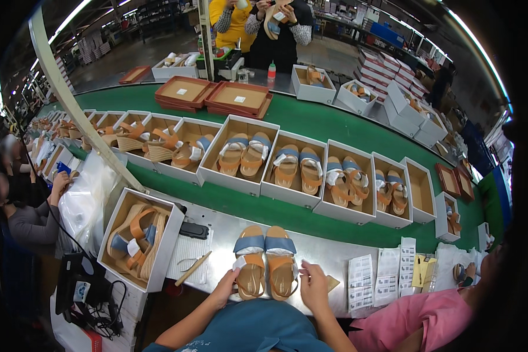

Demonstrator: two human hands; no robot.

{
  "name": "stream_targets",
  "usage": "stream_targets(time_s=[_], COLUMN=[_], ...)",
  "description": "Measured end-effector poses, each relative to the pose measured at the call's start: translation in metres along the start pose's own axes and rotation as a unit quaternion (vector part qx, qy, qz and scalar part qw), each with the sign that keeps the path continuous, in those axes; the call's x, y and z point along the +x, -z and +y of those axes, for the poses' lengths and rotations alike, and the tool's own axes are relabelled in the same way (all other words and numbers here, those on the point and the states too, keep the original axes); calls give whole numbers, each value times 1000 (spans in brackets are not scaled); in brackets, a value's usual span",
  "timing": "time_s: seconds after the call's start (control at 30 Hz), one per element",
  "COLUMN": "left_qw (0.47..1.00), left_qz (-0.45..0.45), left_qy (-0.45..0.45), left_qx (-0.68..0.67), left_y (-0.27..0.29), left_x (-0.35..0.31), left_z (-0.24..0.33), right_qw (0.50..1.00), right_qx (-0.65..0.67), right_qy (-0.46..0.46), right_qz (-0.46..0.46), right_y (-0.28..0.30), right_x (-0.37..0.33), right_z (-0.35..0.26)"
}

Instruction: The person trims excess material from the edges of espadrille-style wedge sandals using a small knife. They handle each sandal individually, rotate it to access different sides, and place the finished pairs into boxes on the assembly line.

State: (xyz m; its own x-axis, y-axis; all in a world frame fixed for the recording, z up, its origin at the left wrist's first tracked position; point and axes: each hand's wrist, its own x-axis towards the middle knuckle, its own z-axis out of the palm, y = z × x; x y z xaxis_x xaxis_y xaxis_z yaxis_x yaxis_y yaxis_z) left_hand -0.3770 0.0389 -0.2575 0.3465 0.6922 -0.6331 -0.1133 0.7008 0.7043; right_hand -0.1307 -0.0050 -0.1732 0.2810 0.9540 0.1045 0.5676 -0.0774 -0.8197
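A pair of sandals, the left sandal (250,261) and the right sandal (281,261), lies side by side on the metal bench in front of me. Both have blue front straps and tan ankle straps. My left hand (224,288) is closed at the outer edge of the left sandal, by a small white tag (239,263). Beside the right sandal's outer side, my right hand (315,286) has its fingers curled together near another white tag (297,271). Whatever its fingertips pinch is too small to make out.
An open white shoebox (141,240) with sandals stands to my left, beside a pencil-like stick (193,268) and a black object (194,230). Shoeboxes line the green conveyor (311,120). Label sheets (361,281) lie at right, near a co-worker in pink (419,320).
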Motion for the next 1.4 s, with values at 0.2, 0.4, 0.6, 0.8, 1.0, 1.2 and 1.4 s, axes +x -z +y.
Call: stream_targets(time_s=[0.2, 0.4, 0.6, 0.8, 1.0, 1.2, 1.4], left_qw=[999, 998, 978, 954, 969, 967, 965], left_qz=[-16, -60, -169, -147, -113, -99, -117], left_qy=[12, 28, -122, -263, -218, -211, -179], left_qx=[28, -7, 14, -7, 31, 101, 150], left_y=[-16, -16, -34, -41, -48, -45, -53], left_x=[-3, -3, -6, -16, -22, -25, -22], left_z=[0, -4, 11, 39, 35, 38, 48], right_qw=[886, 940, 981, 879, 675, 558, 524], right_qx=[-403, -302, -149, 462, 733, 823, 840], right_qy=[-7, 24, -93, -122, -7, 50, 58], right_qz=[-229, -155, -82, -13, 83, 95, 128], right_y=[-68, -69, -4, 49, 88, 101, 108], right_x=[7, 9, 28, 44, 49, 59, 56], right_z=[-34, -10, 3, 13, 38, 28, 29])
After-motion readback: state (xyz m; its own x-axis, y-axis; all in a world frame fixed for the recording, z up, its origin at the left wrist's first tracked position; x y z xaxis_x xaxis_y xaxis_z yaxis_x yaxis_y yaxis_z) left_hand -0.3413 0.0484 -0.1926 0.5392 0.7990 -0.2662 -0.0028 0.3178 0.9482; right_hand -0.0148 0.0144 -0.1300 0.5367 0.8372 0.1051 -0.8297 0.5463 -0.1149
